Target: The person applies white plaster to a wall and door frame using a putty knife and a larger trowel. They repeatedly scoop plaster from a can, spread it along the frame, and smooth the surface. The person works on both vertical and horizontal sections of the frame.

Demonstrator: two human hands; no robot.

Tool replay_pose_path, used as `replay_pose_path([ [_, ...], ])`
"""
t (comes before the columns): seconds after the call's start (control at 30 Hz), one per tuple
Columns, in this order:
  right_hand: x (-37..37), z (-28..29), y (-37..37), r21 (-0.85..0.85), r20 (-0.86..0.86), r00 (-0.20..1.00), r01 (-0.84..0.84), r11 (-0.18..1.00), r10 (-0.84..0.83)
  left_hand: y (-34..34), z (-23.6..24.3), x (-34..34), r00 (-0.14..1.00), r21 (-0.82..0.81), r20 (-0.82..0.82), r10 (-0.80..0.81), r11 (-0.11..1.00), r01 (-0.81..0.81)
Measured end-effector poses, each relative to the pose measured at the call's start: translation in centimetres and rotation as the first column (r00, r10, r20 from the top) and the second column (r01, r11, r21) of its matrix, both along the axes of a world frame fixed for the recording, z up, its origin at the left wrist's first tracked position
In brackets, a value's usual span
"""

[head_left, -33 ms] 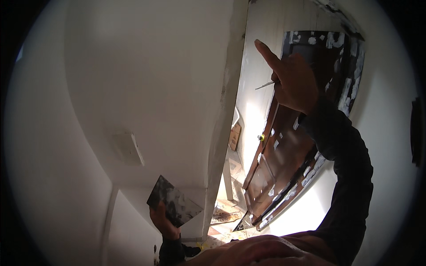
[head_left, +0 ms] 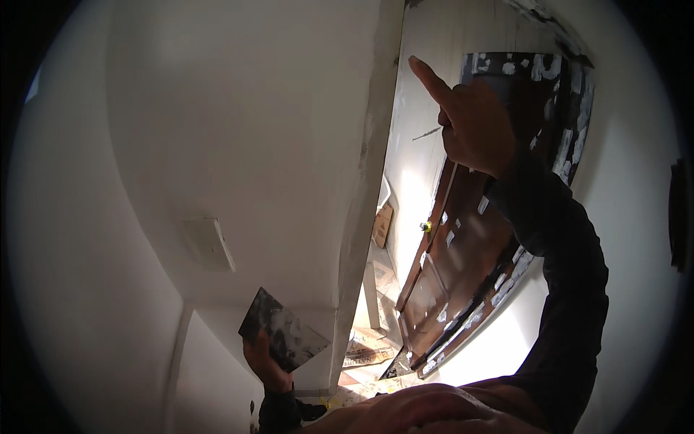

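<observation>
My right hand (head_left: 477, 130) is raised high in front of the dark door, its index finger stretched out toward the wall's vertical edge. The other fingers are curled round a putty knife (head_left: 427, 134); only its thin blade shows, nearly edge-on, and the handle is hidden in the fist. The fingertip looks close to the wall corner (head_left: 387, 108), but I cannot tell whether it touches. Low on the left, my left hand (head_left: 267, 360) grips a square, dark flat plate (head_left: 283, 329) by its edge. Greyish-white smears cover the plate's face.
A brown panelled door (head_left: 463, 249) with white patches on its frame stands at right. A white switch plate (head_left: 217, 244) sits on the left wall. Through the opening, cardboard (head_left: 382, 226) leans by the wall and printed sheets (head_left: 369, 356) cover the floor.
My right hand has shifted slightly up and to the left with the putty knife. My left hand and the plate have stayed almost in place.
</observation>
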State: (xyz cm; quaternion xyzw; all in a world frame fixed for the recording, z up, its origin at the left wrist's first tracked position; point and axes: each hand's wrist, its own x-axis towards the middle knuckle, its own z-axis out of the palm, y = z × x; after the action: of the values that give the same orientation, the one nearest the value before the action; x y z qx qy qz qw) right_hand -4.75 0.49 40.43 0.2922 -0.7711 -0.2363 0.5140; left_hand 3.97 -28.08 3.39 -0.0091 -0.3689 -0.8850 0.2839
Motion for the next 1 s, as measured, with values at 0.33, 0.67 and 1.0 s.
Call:
replay_pose_path([
  [0.33,-3.3,1.4,-1.6,0.054,-0.032,0.995,0.093,0.994,-0.091,0.4,-0.5,-0.1,0.989,-0.151,0.027,0.146,0.978,-0.141],
  [0.67,-4.4,1.9,1.0,0.116,-0.378,0.791,-0.475,0.872,0.481,0.9,-0.9,-0.1,0.980,-0.054,0.077,0.186,0.982,-0.182],
  [1.0,-5.4,0.7,1.4,0.179,-0.593,0.721,-0.316,0.932,0.358,0.1,-2.9,-0.3,0.971,-0.400,-0.003,0.238,0.890,-0.219],
])
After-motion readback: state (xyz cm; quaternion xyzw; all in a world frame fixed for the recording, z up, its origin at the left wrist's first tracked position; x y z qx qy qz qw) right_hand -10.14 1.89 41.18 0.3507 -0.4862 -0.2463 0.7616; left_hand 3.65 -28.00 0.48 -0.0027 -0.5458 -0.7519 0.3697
